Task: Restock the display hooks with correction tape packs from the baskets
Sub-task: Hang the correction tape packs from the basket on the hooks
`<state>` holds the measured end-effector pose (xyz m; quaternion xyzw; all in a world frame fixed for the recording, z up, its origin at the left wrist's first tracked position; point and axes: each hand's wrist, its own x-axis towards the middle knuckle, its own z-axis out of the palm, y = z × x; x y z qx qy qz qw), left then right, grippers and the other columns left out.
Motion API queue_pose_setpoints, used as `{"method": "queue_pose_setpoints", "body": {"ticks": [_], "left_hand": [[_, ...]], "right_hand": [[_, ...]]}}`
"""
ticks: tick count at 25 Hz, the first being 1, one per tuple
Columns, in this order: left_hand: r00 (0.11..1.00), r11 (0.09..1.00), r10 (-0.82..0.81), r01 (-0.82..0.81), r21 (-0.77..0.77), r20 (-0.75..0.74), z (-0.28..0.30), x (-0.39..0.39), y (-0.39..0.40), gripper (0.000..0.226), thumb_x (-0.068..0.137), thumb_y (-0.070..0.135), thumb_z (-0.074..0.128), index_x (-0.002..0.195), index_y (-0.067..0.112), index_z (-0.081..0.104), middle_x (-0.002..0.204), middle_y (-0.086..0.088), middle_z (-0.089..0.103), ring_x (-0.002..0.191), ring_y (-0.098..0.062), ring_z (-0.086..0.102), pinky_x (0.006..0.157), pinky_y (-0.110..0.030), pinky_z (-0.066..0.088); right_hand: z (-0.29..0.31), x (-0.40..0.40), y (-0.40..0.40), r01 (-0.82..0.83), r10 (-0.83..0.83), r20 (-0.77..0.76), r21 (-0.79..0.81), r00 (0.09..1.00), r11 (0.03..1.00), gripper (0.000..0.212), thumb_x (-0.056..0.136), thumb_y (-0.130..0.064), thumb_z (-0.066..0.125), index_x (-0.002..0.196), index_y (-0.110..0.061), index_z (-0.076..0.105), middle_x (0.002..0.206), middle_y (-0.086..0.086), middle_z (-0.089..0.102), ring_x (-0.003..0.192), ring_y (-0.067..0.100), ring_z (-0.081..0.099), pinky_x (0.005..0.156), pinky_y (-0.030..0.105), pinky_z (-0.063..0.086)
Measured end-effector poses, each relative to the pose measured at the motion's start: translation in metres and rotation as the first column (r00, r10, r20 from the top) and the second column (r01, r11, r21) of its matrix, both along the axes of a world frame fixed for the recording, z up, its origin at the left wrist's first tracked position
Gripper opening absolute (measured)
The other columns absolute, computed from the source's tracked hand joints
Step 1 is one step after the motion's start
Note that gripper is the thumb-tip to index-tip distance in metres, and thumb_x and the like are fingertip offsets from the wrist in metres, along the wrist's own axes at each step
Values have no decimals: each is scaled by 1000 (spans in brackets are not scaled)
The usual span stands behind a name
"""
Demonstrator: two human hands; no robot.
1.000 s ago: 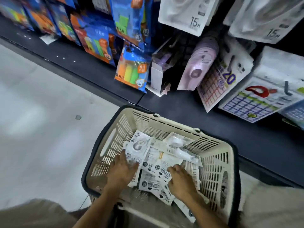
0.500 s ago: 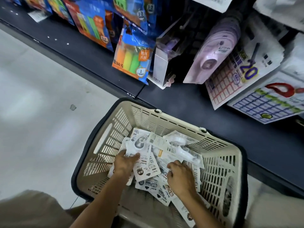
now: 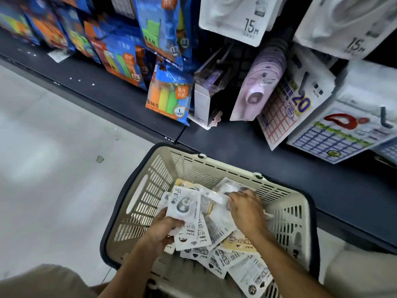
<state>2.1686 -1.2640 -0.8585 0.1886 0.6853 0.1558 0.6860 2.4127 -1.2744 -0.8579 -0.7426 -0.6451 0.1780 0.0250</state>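
Pale floor [image 3: 53,168] left of basket [image 3: 300,214] — both hands among packs [image 3: 184,205]

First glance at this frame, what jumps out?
The cream basket low in the middle, full of white correction tape packs. Both hands are inside: the left hand grips a bunch of packs, the right hand reaches among others. Above hang bright blue packets.
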Motion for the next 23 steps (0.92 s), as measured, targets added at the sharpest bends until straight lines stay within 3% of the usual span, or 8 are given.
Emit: {"method": "queue_pose_setpoints", "body": {"ticks": [2, 5, 7, 9, 13, 16, 20, 23], "left_hand": [[1000, 1000, 1, -1, 22, 16, 15, -5, -1, 42, 88, -9, 64, 121, 16, 67, 101, -14, 79, 95, -35, 74, 65, -43, 63], [998, 999, 6, -9, 47, 67, 38, -12, -1, 44, 89, -11, 63, 130, 4, 60, 112, -22, 75, 100, -40, 72, 71, -47, 62], [994, 995, 32, -42, 92, 109, 60, -15, -1, 40, 90, -13, 60, 129, -1, 57, 109, -25, 74, 83, -37, 73, 50, -36, 59], [985, 987, 53, -77, 143, 165, 84, -16, -2, 36, 93, -10, 60, 127, -1, 58, 102, -23, 77, 75, -33, 76, 48, -33, 58], [946, 943, -23, -86, 321, 323, 143, 4, -1, 51, 91, -13, 57, 131, 18, 60, 112, -16, 77, 97, -37, 75, 75, -46, 61], [891, 879, -122, -107, 464, 438, 198, 23, 5, 63, 78, -16, 63, 129, 20, 61, 117, -18, 75, 88, -34, 76, 61, -40, 61], [828, 858, -213, -95, 505, 518, 271, 37, 6, 42, 66, 15, 87, 107, 14, 79, 103, -14, 79, 85, -30, 78, 62, -37, 62], [873, 845, -164, -116, 522, 460, 306, 45, 14, 60, 65, 38, 84, 119, 15, 75, 112, -15, 77, 94, -33, 77, 66, -38, 62]], "right_hand": [[31, 8, 10, 110, -97, -236, 42, 967, 993, 20, 103, -25, 51, 106, -16, 69, 98, 4, 73, 90, 24, 63, 76, 35, 46], [76, 22, 17, 128, -118, -383, 0, 916, 992, 22, 101, -23, 58, 86, -9, 65, 76, 4, 64, 71, 23, 57, 67, 36, 43], [105, 29, 13, 209, -186, -495, -9, 849, 978, 28, 99, -19, 60, 76, -3, 57, 66, 4, 50, 63, 20, 45, 61, 35, 36], [137, 36, 11, 341, -275, -668, -34, 691, 939, 33, 100, -17, 59, 74, 1, 52, 66, 6, 44, 63, 18, 40, 60, 32, 32], [204, 34, 9, 402, -329, -877, -175, 352, 898, 26, 99, -21, 63, 81, -3, 58, 79, 15, 53, 73, 24, 47, 66, 34, 36], [251, 20, 7, 364, -293, -914, -181, 280, 914, 21, 94, -20, 71, 84, -7, 59, 80, 20, 68, 70, 28, 62, 61, 35, 49], [308, 6, 4, 316, -179, -948, -90, 263, 944, 20, 87, -15, 78, 73, -13, 63, 70, 11, 74, 54, 18, 68, 48, 27, 54], [339, 13, -1, 234, -149, -947, -82, 286, 969, 11, 86, -18, 77, 89, -10, 71, 88, 14, 78, 75, 26, 74, 71, 39, 60]]}}
